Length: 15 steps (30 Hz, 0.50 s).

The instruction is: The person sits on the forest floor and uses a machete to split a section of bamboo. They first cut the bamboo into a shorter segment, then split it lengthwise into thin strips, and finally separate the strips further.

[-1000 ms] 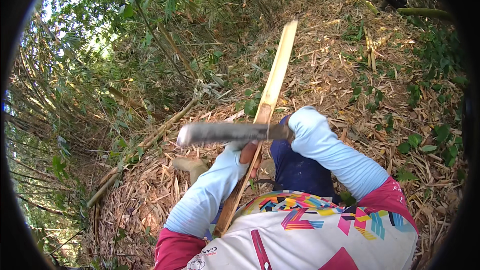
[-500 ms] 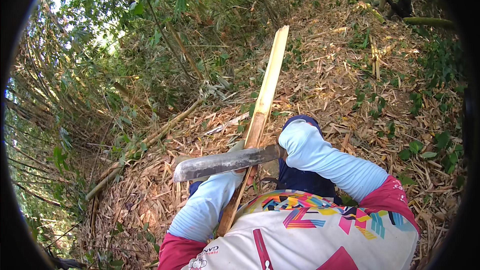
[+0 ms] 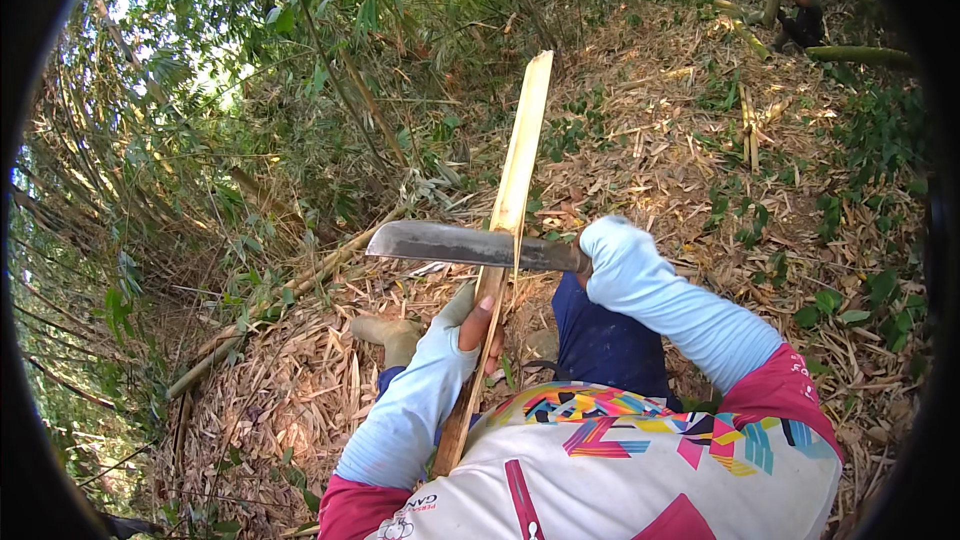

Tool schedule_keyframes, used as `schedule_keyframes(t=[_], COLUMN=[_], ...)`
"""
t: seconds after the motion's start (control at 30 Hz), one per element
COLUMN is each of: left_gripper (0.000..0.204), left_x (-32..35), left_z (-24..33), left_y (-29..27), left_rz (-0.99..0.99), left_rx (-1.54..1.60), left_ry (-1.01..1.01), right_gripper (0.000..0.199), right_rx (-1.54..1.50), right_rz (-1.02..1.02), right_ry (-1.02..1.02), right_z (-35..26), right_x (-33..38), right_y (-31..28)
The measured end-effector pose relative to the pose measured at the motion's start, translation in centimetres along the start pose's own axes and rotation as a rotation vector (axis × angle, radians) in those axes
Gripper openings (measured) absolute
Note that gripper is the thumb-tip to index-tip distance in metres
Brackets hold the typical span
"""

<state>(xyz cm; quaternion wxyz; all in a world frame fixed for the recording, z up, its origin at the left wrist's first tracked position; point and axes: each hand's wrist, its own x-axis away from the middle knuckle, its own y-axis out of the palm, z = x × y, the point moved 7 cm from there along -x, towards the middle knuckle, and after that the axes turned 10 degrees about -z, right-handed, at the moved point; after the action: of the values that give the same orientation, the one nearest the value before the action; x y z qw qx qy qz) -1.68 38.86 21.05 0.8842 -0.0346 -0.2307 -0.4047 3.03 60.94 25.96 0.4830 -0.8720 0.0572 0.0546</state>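
Note:
A long split bamboo strip [image 3: 523,145] slants up and away from my body, pale at its far part and browner toward me. My left hand [image 3: 480,324] is closed around its lower part, thumb along the side. My right hand [image 3: 584,262], mostly hidden by the light blue sleeve, grips the handle of a machete [image 3: 440,242]. The broad dark blade lies crosswise on the strip, farther out than my left hand, its tip pointing left. A thin sliver of bamboo [image 3: 517,252] stands at the strip's right edge, passing over the blade.
Dry leaves and bamboo chips [image 3: 300,415] cover the ground. A fallen pole [image 3: 240,330] lies at the left beside dense bamboo growth. My boot [image 3: 395,335] is near my left forearm. Far off at the upper right, a person [image 3: 803,18] is beside a green bamboo pole [image 3: 862,57].
My right hand and the machete have moved outward along the bamboo strip, away from my body. The strip's far end has swung slightly left, and my left hand now shows below the blade.

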Motion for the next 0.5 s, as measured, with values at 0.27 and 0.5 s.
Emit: schedule_keyframes(t=[0.27,0.5], left_gripper=[0.045,0.041], left_x=[0.4,0.2], left_z=[-1.2,-1.9], left_y=[0.4,-1.3], left_rz=[0.012,-0.009], left_rx=[-0.099,-0.061], left_ry=[0.045,-0.132], right_gripper=[0.008,0.008], right_rx=[-0.006,0.317], right_rz=[-0.035,-0.488], right_ry=[0.156,0.027], right_z=[1.1,-3.0], right_x=[-1.2,-1.5], right_y=[-2.2,1.8])
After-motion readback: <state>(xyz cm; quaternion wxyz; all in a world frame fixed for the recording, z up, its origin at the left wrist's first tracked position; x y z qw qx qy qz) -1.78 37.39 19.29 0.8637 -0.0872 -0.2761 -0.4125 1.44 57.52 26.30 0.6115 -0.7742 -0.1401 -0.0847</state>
